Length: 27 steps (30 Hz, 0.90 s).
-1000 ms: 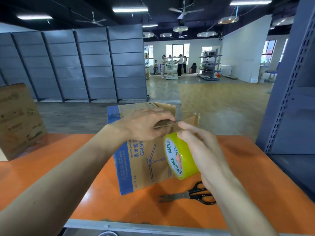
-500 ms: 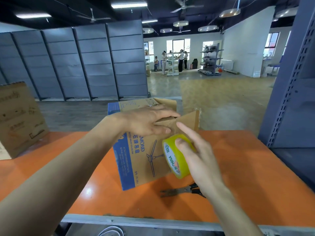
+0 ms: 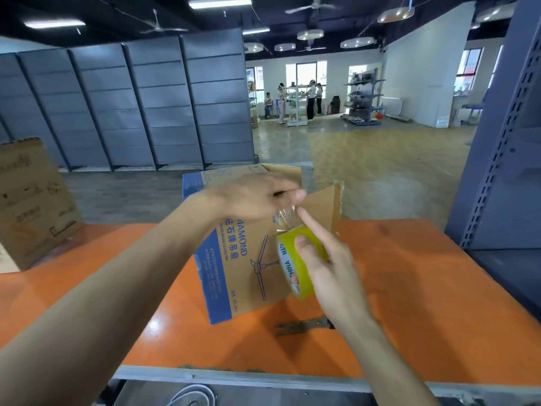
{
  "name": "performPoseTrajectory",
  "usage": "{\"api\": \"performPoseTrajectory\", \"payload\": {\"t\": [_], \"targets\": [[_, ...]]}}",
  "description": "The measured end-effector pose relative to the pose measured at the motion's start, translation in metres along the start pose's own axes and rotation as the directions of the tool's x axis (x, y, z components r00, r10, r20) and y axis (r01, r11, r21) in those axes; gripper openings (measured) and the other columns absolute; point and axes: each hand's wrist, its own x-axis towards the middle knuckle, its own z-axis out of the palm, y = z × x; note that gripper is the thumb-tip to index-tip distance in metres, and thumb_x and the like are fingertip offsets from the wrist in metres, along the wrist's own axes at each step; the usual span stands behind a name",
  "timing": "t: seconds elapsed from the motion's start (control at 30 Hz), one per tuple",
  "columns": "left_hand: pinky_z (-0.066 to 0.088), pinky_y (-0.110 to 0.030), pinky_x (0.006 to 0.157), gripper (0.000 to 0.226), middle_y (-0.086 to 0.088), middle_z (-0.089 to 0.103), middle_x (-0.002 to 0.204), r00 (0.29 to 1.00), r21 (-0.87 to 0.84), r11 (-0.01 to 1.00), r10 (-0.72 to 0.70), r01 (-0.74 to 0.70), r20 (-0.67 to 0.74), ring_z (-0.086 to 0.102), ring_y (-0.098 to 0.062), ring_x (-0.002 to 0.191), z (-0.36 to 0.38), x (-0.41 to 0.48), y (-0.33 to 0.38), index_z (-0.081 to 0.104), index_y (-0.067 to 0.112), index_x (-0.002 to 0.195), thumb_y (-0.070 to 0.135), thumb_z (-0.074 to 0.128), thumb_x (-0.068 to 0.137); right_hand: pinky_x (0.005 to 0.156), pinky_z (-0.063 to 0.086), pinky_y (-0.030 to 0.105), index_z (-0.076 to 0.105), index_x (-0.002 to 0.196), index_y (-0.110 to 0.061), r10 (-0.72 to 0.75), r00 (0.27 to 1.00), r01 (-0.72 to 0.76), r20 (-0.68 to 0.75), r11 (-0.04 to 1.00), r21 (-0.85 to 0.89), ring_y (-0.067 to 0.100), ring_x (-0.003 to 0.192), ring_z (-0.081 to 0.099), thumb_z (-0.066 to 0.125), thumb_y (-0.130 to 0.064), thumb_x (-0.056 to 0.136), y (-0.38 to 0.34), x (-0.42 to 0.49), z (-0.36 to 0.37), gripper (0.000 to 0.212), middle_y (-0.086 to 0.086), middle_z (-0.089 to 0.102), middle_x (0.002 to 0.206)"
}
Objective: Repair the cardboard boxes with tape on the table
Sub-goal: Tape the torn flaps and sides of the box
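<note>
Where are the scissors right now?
Head view, centre-right: the scissors lie on the orange table, just in front of the cardboard box, handles hidden behind the right forearm.

Grey shelving [image 3: 164,106], distant people [image 3: 311,98]

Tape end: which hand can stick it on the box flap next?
Probably left. The left hand pinches the clear tape end right beside the box flap; the right hand is lower, gripping the yellow roll.

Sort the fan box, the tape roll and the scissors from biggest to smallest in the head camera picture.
1. fan box, clearly largest.
2. tape roll.
3. scissors, which look thinner but are partly hidden, so second and third place are unsure.
</note>
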Motion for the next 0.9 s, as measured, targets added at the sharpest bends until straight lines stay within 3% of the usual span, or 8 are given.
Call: {"api": "performPoseTrajectory", "payload": {"t": [0.1, 0.2, 0.33, 0.43, 0.53, 0.63, 0.8, 0.9], "targets": [[0.037, -0.029, 0.090, 0.031, -0.005, 0.059, 0.112, 0.993, 0.105, 0.991, 0.086, -0.078, -0.076, 0.052, -0.017, 0.107, 0.002, -0.001, 0.011, 0.061, 0.012, 0.108, 0.033, 0.039, 0.110, 0.063, 0.044, 0.001, 0.050, 0.142, -0.036, -0.044, 0.999, 0.044, -0.021, 0.999, -0.018, -0.022, 0.063, 0.057, 0.052, -0.024, 0.105, 0.010, -0.001, 0.000, 0.039, -0.037, 0.054, 0.097], [0.042, -0.038, 0.093, 0.031, -0.005, 0.062, 0.114, 0.986, 0.136, 0.987, 0.109, -0.091, -0.128, 0.056, -0.022, 0.109, 0.008, -0.004, 0.009, 0.063, 0.013, 0.115, 0.033, 0.039, 0.109, 0.070, 0.054, 0.015, 0.055, 0.139, -0.032, -0.045, 0.996, 0.043, -0.078, 0.999, -0.031, -0.004, 0.071, 0.069, 0.058, -0.028, 0.102, 0.019, -0.007, -0.003, 0.037, -0.023, 0.063, 0.114], [0.036, -0.028, 0.083, 0.032, 0.002, 0.060, 0.106, 0.978, 0.123, 0.986, 0.135, -0.116, -0.162, 0.053, -0.016, 0.099, 0.011, -0.004, 0.005, 0.063, 0.014, 0.114, 0.035, 0.039, 0.109, 0.084, 0.046, 0.005, 0.056, 0.138, -0.034, -0.066, 0.989, 0.048, -0.133, 0.990, -0.136, -0.017, 0.104, 0.058, 0.056, -0.030, 0.102, 0.023, -0.008, -0.013, 0.036, -0.016, 0.059, 0.133], [0.033, -0.024, 0.079, 0.029, 0.008, 0.055, 0.099, 0.973, 0.057, 0.988, 0.150, -0.142, -0.178, 0.045, -0.007, 0.090, 0.012, -0.005, 0.004, 0.063, 0.014, 0.109, 0.035, 0.042, 0.109, 0.100, 0.050, 0.032, 0.054, 0.134, -0.043, -0.012, 0.992, -0.015, -0.129, 0.979, -0.201, 0.007, 0.103, 0.070, 0.054, -0.045, 0.100, 0.026, -0.008, -0.011, 0.034, -0.016, 0.060, 0.133], [0.039, -0.030, 0.081, 0.031, 0.003, 0.061, 0.102, 0.979, 0.070, 0.990, 0.129, -0.120, -0.157, 0.050, -0.011, 0.092, 0.011, -0.007, 0.007, 0.063, 0.012, 0.107, 0.037, 0.045, 0.107, 0.073, 0.056, 0.024, 0.056, 0.129, -0.035, 0.053, 0.993, -0.071, -0.104, 0.982, -0.175, 0.008, 0.062, 0.072, 0.056, -0.038, 0.101, 0.025, -0.005, -0.008, 0.028, -0.015, 0.069, 0.101], [0.041, -0.034, 0.084, 0.030, 0.001, 0.061, 0.103, 0.984, 0.105, 0.989, 0.116, -0.102, -0.137, 0.054, -0.017, 0.096, 0.010, -0.008, 0.010, 0.062, 0.013, 0.106, 0.038, 0.046, 0.107, 0.069, 0.059, 0.029, 0.054, 0.131, -0.031, 0.107, 0.990, -0.123, -0.093, 0.975, -0.187, 0.011, 0.058, 0.072, 0.057, -0.039, 0.101, 0.022, 0.002, -0.007, 0.031, -0.010, 0.068, 0.073], [0.044, -0.044, 0.098, 0.030, -0.008, 0.057, 0.121, 0.992, 0.217, 0.974, 0.091, -0.070, -0.085, 0.055, -0.031, 0.116, 0.013, -0.007, 0.010, 0.053, 0.015, 0.127, 0.037, 0.043, 0.108, 0.067, 0.044, 0.003, 0.049, 0.133, -0.025, 0.062, 0.997, -0.072, -0.046, 0.963, -0.261, -0.022, 0.066, 0.059, 0.055, -0.036, 0.102, 0.024, 0.000, -0.004, 0.033, -0.018, 0.060, 0.086], [0.042, -0.038, 0.095, 0.033, -0.009, 0.055, 0.122, 0.991, 0.260, 0.962, 0.110, -0.085, -0.082, 0.054, -0.030, 0.117, 0.014, -0.007, 0.013, 0.049, 0.012, 0.133, 0.034, 0.046, 0.108, 0.080, 0.044, 0.004, 0.047, 0.139, -0.030, 0.041, 0.997, -0.056, -0.064, 0.964, -0.259, -0.021, 0.091, 0.058, 0.059, -0.039, 0.100, 0.030, -0.006, -0.005, 0.042, -0.013, 0.059, 0.121]]}}
